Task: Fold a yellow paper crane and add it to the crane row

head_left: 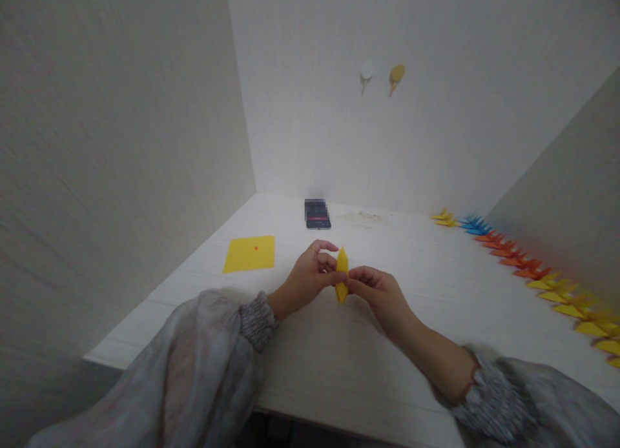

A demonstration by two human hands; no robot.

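Between my two hands, above the white table, stands a folded piece of yellow origami paper [341,267], narrow and pointed at top and bottom. My left hand [314,267] pinches it from the left, thumb in front; a ring shows on one finger. From the right, my right hand [378,290] grips its edge between thumb and fingers. The fingertips behind the paper are partly hidden. Left of my hands, a flat sheet of yellow paper [247,257] with a small orange spot [256,248] lies on the table.
A phone [318,215] lies near the back wall. Along the right side runs a row of folded paper cranes, yellow [571,299], orange [508,251] and blue [475,225]. Two hooks, one white [367,72] and one yellow [397,73], are on the back wall. White panels enclose the table [310,377].
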